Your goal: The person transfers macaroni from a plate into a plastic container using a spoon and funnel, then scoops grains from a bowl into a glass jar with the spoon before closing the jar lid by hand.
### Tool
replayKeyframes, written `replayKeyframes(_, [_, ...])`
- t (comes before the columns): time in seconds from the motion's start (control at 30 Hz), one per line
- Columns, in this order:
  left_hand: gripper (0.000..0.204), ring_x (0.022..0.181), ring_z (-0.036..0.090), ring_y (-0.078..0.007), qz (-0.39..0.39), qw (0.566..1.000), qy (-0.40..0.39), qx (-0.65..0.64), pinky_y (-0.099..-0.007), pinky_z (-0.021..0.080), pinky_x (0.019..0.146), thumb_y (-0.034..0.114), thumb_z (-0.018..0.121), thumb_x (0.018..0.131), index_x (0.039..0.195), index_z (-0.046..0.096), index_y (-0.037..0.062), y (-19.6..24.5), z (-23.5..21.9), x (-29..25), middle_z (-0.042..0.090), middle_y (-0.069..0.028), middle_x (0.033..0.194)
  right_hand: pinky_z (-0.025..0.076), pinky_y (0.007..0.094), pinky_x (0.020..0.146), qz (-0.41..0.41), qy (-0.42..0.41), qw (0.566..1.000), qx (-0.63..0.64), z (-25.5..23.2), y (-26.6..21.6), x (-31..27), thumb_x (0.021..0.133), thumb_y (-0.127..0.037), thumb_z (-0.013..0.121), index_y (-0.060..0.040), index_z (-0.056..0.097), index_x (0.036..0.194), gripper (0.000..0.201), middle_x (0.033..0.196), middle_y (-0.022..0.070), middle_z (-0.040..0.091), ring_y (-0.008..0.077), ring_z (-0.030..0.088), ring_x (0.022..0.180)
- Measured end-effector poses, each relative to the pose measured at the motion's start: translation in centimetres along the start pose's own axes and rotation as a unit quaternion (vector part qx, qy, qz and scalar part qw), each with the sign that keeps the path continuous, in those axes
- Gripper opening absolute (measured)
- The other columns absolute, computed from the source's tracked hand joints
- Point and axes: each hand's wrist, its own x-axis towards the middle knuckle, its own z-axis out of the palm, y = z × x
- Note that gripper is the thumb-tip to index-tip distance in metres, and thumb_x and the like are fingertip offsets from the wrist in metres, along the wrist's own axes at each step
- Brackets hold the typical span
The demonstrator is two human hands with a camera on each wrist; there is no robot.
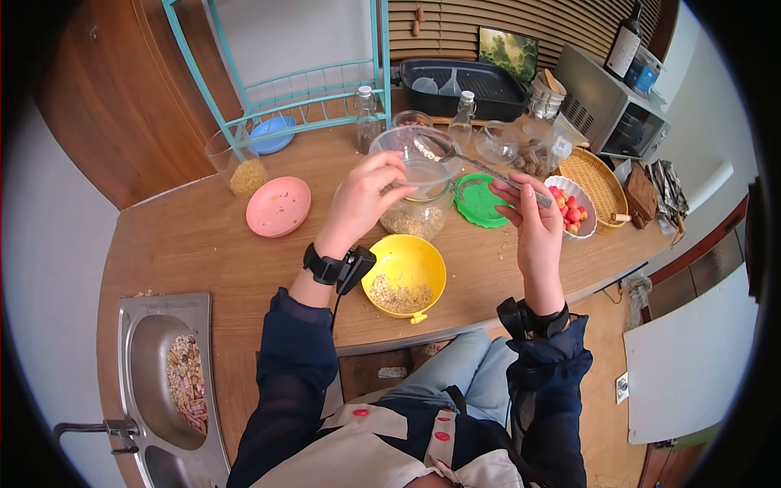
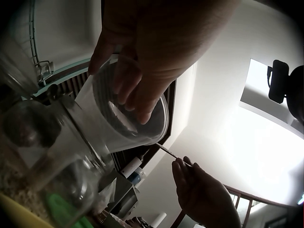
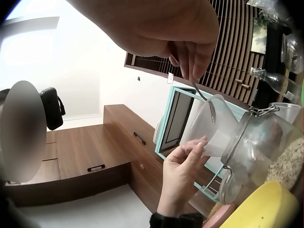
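Observation:
In the head view my left hand (image 1: 370, 191) pinches the near side of a clear plastic funnel (image 1: 389, 140). The funnel sits in the mouth of a clip-top glass jar (image 3: 259, 135), whose lower part holds oats (image 1: 413, 221). My right hand (image 1: 533, 224) holds a metal spoon (image 1: 496, 173) by its handle, thumb against the fingers. The spoon's bowl, with some flakes in it, lies over the funnel's wide opening. Just in front of the jar stands a yellow bowl (image 1: 419, 259) with oat flakes at its bottom.
Right of the jar lies a green plate (image 1: 482, 203), then a white bowl (image 1: 587, 226) of red fruit. A pink plate (image 1: 279, 206) lies left. Glass bottles (image 1: 368, 126) and a teal rack (image 1: 313, 111) stand behind. The sink (image 1: 146, 358) is at lower left.

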Motion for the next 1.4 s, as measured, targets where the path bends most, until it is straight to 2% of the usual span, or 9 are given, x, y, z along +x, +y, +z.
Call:
replayKeyframes(0.67, [0.017, 0.104, 0.053, -0.0248, -0.007, 1.0, -0.008, 0.004, -0.0334, 0.045, 0.08, 0.007, 0.067, 0.072, 0.078, 0.057, -0.0039, -0.4, 0.1, -0.2, 0.057, -0.0092, 0.095, 0.049, 0.0251, 0.075, -0.033, -0.019, 0.998, -0.05, 0.2, -0.2, -0.8, 0.094, -0.015, 0.042, 0.0017, 0.052, 0.111, 0.026, 0.102, 0.0132, 0.061, 0.0184, 0.059, 0.097])
replayKeyframes(0.77, [0.018, 0.107, 0.051, -0.0263, -0.017, 0.998, -0.051, 0.04, -0.0356, 0.044, 0.084, 0.012, 0.067, 0.074, 0.079, 0.057, -0.0031, -0.5, 0.1, -0.2, 0.056, -0.0092, 0.099, 0.048, 0.025, 0.075, -0.068, -0.023, 0.993, -0.097, 0.6, -0.7, -1.3, 0.093, -0.011, 0.043, 0.0013, 0.054, 0.109, 0.023, 0.102, 0.0109, 0.062, 0.0166, 0.059, 0.096])
replayKeyframes(0.83, [0.027, 0.113, 0.046, -0.0281, -0.048, 0.99, -0.113, 0.062, -0.0382, 0.04, 0.089, 0.019, 0.067, 0.074, 0.089, 0.057, -0.0006, -0.3, -0.1, -0.3, 0.053, -0.0102, 0.108, 0.047, 0.0276, 0.076, -0.136, -0.027, 0.963, -0.229, 0.5, -0.9, -1.9, 0.089, -0.003, 0.046, 0.0008, 0.058, 0.105, 0.02, 0.101, 0.0115, 0.063, 0.02, 0.06, 0.094])
replayKeyframes(0.97, [0.04, 0.12, 0.039, -0.0299, -0.015, 0.991, -0.064, 0.119, -0.0388, 0.038, 0.093, 0.024, 0.068, 0.073, 0.103, 0.054, 0.0021, 0.9, -0.6, -0.4, 0.047, -0.012, 0.118, 0.046, 0.0326, 0.079, -0.243, -0.045, 0.902, -0.353, 0.6, -2.4, -4.0, 0.078, 0.008, 0.05, 0.0013, 0.059, 0.099, 0.024, 0.098, 0.0163, 0.062, 0.0311, 0.06, 0.092])
replayKeyframes(1.07, [0.047, 0.123, 0.034, -0.0313, 0.015, 0.984, -0.045, 0.17, -0.0385, 0.035, 0.096, 0.026, 0.069, 0.073, 0.11, 0.05, 0.0038, 1.7, -1.7, -0.8, 0.043, -0.0134, 0.124, 0.048, 0.0335, 0.077, -0.306, -0.046, 0.877, -0.368, -0.8, -1.8, -7.1, 0.074, 0.009, 0.051, 0.0008, 0.06, 0.097, 0.026, 0.097, 0.0159, 0.062, 0.0302, 0.061, 0.091])
replayKeyframes(1.13, [0.047, 0.124, 0.033, -0.0315, -0.02, 0.986, -0.043, 0.159, -0.0378, 0.035, 0.097, 0.024, 0.069, 0.072, 0.11, 0.05, 0.0036, 3.0, -2.8, -1.5, 0.042, -0.0137, 0.127, 0.05, 0.0352, 0.073, -0.352, -0.093, 0.857, -0.365, -1.7, -1.3, -9.0, 0.069, 0.008, 0.051, -0.0003, 0.061, 0.095, 0.029, 0.096, 0.0152, 0.063, 0.0299, 0.062, 0.089])
replayKeyframes(1.27, [0.038, 0.097, 0.052, -0.0264, -0.084, 0.983, -0.042, 0.156, -0.0338, 0.042, 0.082, 0.02, 0.069, 0.072, 0.1, 0.053, 0.0007, 4.3, -5.0, -3.3, 0.05, -0.0113, 0.106, 0.051, 0.0333, 0.067, -0.355, -0.245, 0.82, -0.375, -2.1, 0.1, -11.1, 0.069, -0.004, 0.06, -0.0022, 0.062, 0.092, 0.023, 0.095, 0.0133, 0.062, 0.0286, 0.062, 0.084])
replayKeyframes(1.3, [0.033, 0.079, 0.053, -0.0219, -0.121, 0.981, -0.048, 0.144, -0.0317, 0.043, 0.071, 0.019, 0.068, 0.073, 0.095, 0.053, -0.0005, 3.7, -5.0, -4.2, 0.051, -0.0095, 0.093, 0.051, 0.0324, 0.065, -0.337, -0.261, 0.817, -0.388, -2.2, 0.5, -11.5, 0.068, -0.008, 0.063, -0.0024, 0.061, 0.092, 0.025, 0.095, 0.0128, 0.061, 0.0277, 0.062, 0.083])
replayKeyframes(1.4, [0.031, 0.073, 0.052, -0.0198, -0.165, 0.967, -0.104, 0.164, -0.03, 0.043, 0.066, 0.02, 0.066, 0.075, 0.094, 0.054, -0.001, 3.5, -5.2, -7.3, 0.051, -0.0093, 0.09, 0.051, 0.0326, 0.065, -0.303, -0.248, 0.842, -0.372, -2.4, 2.1, -12.2, 0.068, -0.006, 0.063, -0.0017, 0.061, 0.093, 0.025, 0.094, 0.0127, 0.061, 0.0269, 0.061, 0.083])
